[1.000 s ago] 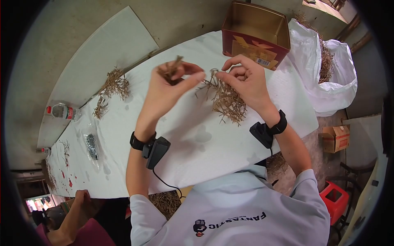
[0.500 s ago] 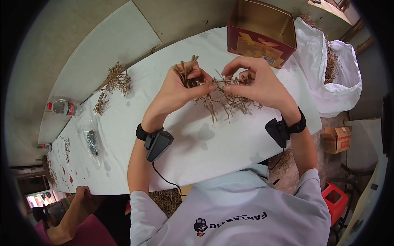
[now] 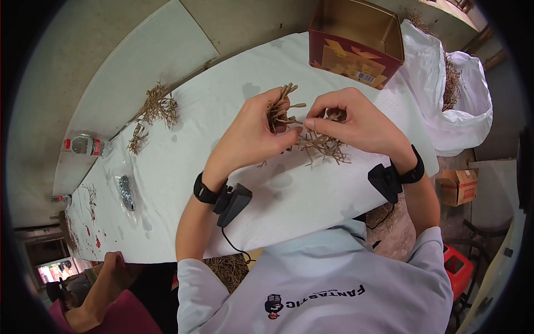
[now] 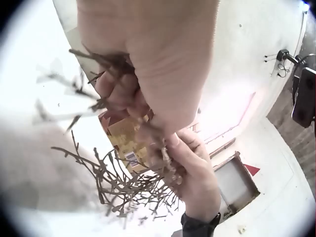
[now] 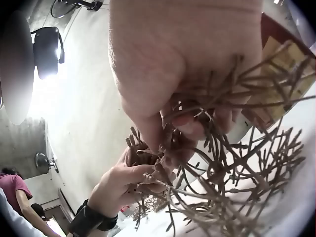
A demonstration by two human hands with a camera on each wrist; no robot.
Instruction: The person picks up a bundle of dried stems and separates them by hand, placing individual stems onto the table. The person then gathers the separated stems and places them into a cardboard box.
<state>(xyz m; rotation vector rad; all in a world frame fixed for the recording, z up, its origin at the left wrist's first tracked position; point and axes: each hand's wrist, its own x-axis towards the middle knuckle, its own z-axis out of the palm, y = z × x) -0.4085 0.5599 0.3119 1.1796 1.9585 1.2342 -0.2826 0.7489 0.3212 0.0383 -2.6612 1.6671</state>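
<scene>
My left hand [image 3: 253, 133] grips a small bundle of brown dried twigs [image 3: 282, 108] whose ends stick up past the fingers. Close to its thumb, my right hand [image 3: 356, 123] pinches a branched clump of dried twigs [image 3: 322, 147] that hangs below the fingers over the white-covered table [image 3: 250, 206]. From the right wrist view, the clump [image 5: 217, 173] spreads in thin, forked stems beneath the fingertips. The two hands' fingertips nearly meet at the stems in the left wrist view, where part of the bundle is hidden by the left palm.
A red and gold tin box [image 3: 356, 55] stands open behind the right hand. Right of it is a white sack [image 3: 461, 128] holding more twigs. Further left lie loose twigs [image 3: 156, 108], a plastic bottle [image 3: 86, 146] and a clear packet [image 3: 125, 192]. Another person's arm [image 3: 100, 289] rests at the table's edge.
From apart, the hands have come together at the twigs and shifted right. The left hand has turned, showing more bundle ends. The clump has swung beneath the right hand.
</scene>
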